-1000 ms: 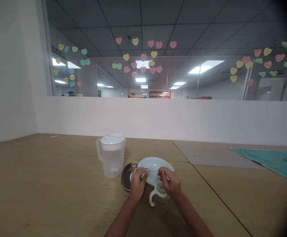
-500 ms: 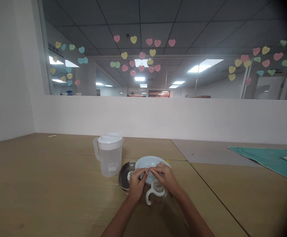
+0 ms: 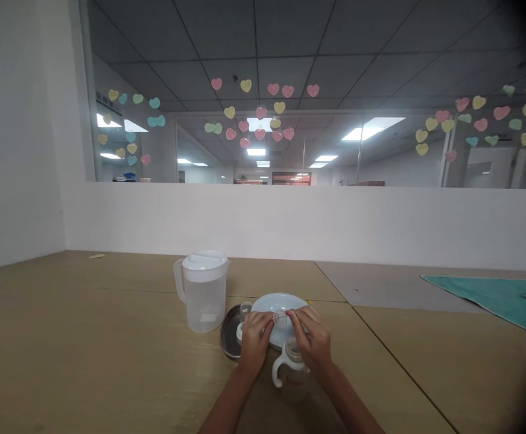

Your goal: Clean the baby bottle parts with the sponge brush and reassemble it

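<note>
My left hand (image 3: 256,340) and my right hand (image 3: 313,337) pinch a small clear round piece (image 3: 280,317) between their fingertips, over a pale blue basin (image 3: 277,298). Its exact kind is too small to make out. Just below the hands stands an uncapped clear baby bottle (image 3: 295,383) with a white handle (image 3: 277,371); my right hand covers part of it. Left of the basin, a round metal tray (image 3: 228,337) holds a clear dome cap (image 3: 245,310) and a white ring (image 3: 239,333), both partly behind my left hand.
A translucent lidded pitcher (image 3: 205,295) stands left of the tray. A teal cloth (image 3: 484,292) lies at the far right of the tan table (image 3: 109,361). A low white wall (image 3: 245,220) with a window above it closes off the back.
The small clear piece now faces me more fully, its round outline showing between slightly wider-set hands. The whole view has shifted a little, with everything lower in the picture.
</note>
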### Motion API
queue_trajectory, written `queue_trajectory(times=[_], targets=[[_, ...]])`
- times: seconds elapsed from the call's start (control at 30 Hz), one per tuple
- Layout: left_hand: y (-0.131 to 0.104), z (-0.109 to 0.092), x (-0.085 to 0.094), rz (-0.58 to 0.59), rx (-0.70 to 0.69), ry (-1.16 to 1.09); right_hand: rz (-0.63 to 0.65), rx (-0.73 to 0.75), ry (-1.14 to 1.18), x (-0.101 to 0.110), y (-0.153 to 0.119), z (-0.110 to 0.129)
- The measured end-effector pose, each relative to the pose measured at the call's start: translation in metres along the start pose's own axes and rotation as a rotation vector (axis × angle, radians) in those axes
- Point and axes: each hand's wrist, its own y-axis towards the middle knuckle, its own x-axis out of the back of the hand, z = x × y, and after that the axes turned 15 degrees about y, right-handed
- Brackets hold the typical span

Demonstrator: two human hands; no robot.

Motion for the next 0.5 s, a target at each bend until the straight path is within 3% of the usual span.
queue_trajectory(times=[0.33,0.5], targets=[[-0.004,-0.001,-0.002,0.038,-0.032,0.066,-0.186,-0.002,-0.029,0.010,-0.004,-0.002],[-0.012,-0.007,-0.008,0.027,-0.062,0.101,-0.395,-0.172,-0.048,0.011,-0.009,-0.008]])
